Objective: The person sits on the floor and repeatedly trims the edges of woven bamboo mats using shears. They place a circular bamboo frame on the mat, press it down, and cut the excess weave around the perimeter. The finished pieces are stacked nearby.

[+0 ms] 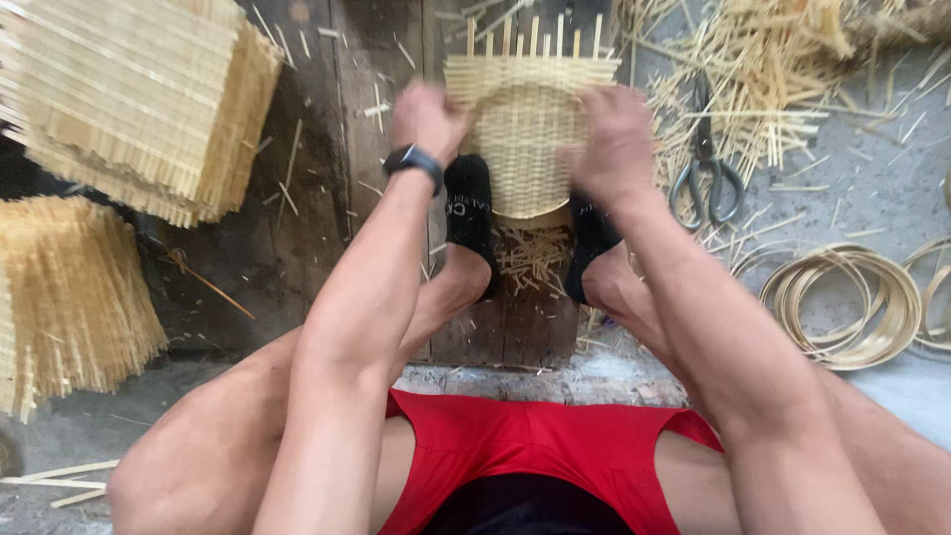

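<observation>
A: Basket (525, 139), half-woven, sits on the plank (515, 317) between both socked feet (470, 213).

B: Yep, left hand (428, 119) and right hand (614, 134) closed on its sides. Looks mid-shaping; loose rim splints (535, 35) probably need tucking.

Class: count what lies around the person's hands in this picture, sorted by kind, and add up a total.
Half-woven bamboo basket, with the left hand and right hand on it: 1
Scissors: 1
Stacks of woven bamboo mats: 2
Black socks: 2
Bundles of bamboo hoops, the second cut off by the frame edge: 2
Total: 8
</observation>
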The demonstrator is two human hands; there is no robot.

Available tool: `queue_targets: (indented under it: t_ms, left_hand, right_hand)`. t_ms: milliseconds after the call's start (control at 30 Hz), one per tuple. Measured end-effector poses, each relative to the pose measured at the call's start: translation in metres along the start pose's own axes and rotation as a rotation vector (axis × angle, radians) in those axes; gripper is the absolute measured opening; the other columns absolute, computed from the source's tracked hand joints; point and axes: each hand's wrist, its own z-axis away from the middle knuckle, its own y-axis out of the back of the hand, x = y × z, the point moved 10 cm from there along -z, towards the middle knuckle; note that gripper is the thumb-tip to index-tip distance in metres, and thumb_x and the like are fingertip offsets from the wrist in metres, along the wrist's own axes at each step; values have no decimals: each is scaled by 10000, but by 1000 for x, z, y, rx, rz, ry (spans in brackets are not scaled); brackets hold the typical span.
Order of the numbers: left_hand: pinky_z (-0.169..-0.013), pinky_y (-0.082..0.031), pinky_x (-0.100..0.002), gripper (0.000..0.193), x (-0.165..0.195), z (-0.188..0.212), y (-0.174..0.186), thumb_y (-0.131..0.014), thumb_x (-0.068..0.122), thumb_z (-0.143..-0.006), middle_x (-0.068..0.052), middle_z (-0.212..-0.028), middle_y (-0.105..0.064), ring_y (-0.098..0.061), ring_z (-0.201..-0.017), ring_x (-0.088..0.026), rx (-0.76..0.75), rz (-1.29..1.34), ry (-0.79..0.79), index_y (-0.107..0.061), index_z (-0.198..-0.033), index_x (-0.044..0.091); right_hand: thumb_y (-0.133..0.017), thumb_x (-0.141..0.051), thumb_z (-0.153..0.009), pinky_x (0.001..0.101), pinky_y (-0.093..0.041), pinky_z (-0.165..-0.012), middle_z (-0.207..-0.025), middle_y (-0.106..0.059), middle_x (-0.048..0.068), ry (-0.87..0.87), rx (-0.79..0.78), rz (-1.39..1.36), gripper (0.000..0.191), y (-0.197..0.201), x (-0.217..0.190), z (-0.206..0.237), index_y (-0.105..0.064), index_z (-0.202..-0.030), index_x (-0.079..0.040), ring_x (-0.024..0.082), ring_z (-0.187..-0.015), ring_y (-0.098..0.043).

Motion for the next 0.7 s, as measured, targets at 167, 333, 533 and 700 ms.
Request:
queue_targets:
  t_ms: [167, 333, 533, 700]
  left_hand:
    - [-1118, -351, -525, 275, 94, -9, -33, -715, 327, -979, -168, -1382, -617, -473, -1344, -398, 47, 83, -653, -780, -1166, 137]
    - [-1171, -397, -438, 275, 71, -26, -62, -678, 389, -1009, -49, -1411, -652, -571, -1331, -272, -47, 188, -532, -792, -1192, 219]
    - [-1036, -551, -326, 220, 70, -28, -56, -711, 301, -928, -61, -1285, -641, -659, -1161, -219, -83, 438, -430, -794, -1105, 200]
    - [-954, -515, -398, 197, 103, -8, -33, -676, 262, -964, -107, -1240, -676, -600, -1114, -305, 126, 119, -787, -846, -981, 166]
  right_hand:
    - [-715, -596, -689, 617, -175, -1180, -1552, -283, 323, 476, -10, 207, 1117, -57, -104, 27, -307, -1510, 43, 479, -1463, -226]
    - [-551, -394, -1090, 663, -132, -1267, -1639, -292, 288, 544, 272, 628, 661, -72, -104, 38, -417, -1616, -16, 457, -1537, -248]
    - [-575, -374, -928, 597, -285, -1181, -1522, -449, 259, 591, 204, 289, 617, -45, -101, 36, -565, -1433, -20, 413, -1444, -384]
    - [-617, -89, -1059, 439, -489, -1113, -1366, -678, 141, 531, 402, 31, 367, 21, -42, -17, -645, -1421, -31, 316, -1363, -598]
